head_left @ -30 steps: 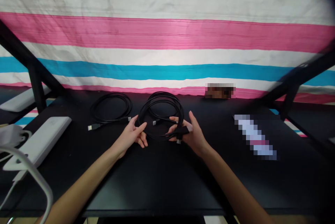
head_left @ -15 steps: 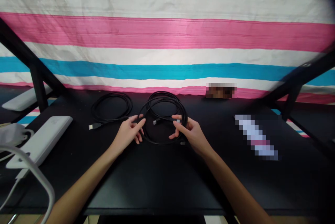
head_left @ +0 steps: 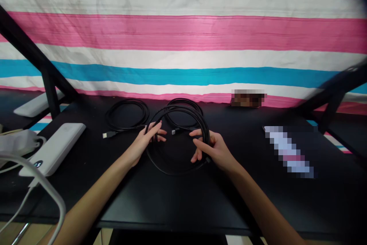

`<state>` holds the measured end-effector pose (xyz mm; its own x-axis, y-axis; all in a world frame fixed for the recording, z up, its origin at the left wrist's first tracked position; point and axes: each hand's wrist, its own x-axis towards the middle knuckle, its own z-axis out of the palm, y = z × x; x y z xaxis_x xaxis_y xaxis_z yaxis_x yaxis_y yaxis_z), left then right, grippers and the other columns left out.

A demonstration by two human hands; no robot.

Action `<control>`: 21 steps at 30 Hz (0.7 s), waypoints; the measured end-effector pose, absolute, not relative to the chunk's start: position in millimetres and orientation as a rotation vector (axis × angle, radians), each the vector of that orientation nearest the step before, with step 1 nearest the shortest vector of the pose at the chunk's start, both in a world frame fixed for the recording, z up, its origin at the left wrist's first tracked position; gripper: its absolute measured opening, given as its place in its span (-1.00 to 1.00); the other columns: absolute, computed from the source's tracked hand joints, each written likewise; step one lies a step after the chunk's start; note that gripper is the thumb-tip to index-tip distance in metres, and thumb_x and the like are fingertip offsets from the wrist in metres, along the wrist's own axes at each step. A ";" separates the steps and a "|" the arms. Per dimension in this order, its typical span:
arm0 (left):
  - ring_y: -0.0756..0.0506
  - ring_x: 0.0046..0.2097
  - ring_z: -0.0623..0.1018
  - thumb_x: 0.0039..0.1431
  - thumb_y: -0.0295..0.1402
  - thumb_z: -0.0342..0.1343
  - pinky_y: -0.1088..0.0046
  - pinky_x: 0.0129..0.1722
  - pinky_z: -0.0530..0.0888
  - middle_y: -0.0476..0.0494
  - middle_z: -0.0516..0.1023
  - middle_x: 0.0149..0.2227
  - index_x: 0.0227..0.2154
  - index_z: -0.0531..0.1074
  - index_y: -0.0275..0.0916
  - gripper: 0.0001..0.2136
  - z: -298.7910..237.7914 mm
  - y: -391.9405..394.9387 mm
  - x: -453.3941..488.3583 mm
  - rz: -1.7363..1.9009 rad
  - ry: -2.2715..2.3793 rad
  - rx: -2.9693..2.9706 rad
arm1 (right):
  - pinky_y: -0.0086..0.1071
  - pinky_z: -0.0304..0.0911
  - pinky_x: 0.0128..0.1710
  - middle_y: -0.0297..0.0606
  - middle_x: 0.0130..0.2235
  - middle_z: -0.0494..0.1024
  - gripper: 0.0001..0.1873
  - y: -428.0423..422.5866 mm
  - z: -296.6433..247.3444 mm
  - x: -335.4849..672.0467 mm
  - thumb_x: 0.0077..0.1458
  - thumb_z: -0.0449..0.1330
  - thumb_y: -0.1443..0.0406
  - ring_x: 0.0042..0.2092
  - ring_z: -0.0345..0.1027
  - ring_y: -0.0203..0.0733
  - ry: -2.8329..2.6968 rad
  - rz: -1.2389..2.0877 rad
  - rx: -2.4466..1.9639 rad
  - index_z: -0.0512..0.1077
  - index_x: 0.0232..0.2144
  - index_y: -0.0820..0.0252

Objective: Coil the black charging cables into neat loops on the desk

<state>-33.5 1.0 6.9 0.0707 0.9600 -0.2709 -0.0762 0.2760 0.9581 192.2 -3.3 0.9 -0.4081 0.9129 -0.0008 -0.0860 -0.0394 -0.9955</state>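
A loosely coiled black cable [head_left: 205, 126] is held up between my hands over the table. My left hand [head_left: 140, 141] pinches the coil's left side, thumb on top and other fingers reaching inside the loop. On the opposite side, my right hand [head_left: 219, 149] grips the bundled strands between thumb and fingers. One strand droops in a wider loop toward me. Behind lies a second coiled black cable [head_left: 186, 99], near a plug [head_left: 175, 132] with a pale metal end. Left of it rests another coil of black cable [head_left: 147, 113] with a USB plug [head_left: 109, 135].
A white power bank [head_left: 64, 145] with a white cord [head_left: 56, 191] plugged in lies at the left, near a white adapter [head_left: 20, 141]. A pixelated flat object [head_left: 289, 151] lies at the right, another [head_left: 248, 98] at the back. Black frame bars flank the table [head_left: 160, 206]; striped sheeting [head_left: 183, 33] hangs behind.
My hands have spread slightly apart, and the held coil looks wider, its lower strand hanging nearer to me. The whole view has shifted a little, moving the table items rightward in the picture.
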 end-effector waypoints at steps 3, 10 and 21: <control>0.08 -0.59 0.37 0.09 -0.01 0.05 0.54 -0.48 0.31 0.11 0.31 -0.59 -0.14 0.40 -0.30 -0.55 7.3 1.1 -32.8 1.007 1.202 0.975 | -0.44 0.29 -0.55 -0.48 -0.68 0.41 -0.70 -2.1 -0.6 192.1 0.08 0.20 0.17 -0.58 0.46 -0.22 -1.388 1.552 -0.945 0.40 -0.17 0.22; 0.15 -0.77 0.02 0.12 0.03 -0.02 0.66 -0.79 0.10 0.23 -0.02 -0.75 -0.41 0.32 -0.27 -0.61 1.1 4.1 -34.5 1.189 1.034 0.754 | -0.42 0.28 -0.46 -0.47 -0.60 0.43 -0.57 -2.4 1.1 187.1 0.13 0.15 0.20 -0.50 0.47 -0.26 -1.353 1.622 -0.924 0.28 0.04 0.16; 0.18 -0.79 -0.04 0.17 -0.10 0.02 0.73 -0.85 -0.01 0.23 -0.02 -0.76 -0.45 0.33 -0.28 -0.69 10.2 3.1 -36.3 0.975 0.980 0.736 | -0.43 0.36 -0.48 -0.44 -0.58 0.41 -0.60 0.4 6.1 192.6 0.08 0.18 0.16 -0.54 0.42 -0.31 -1.240 1.763 -1.021 0.40 -0.06 0.23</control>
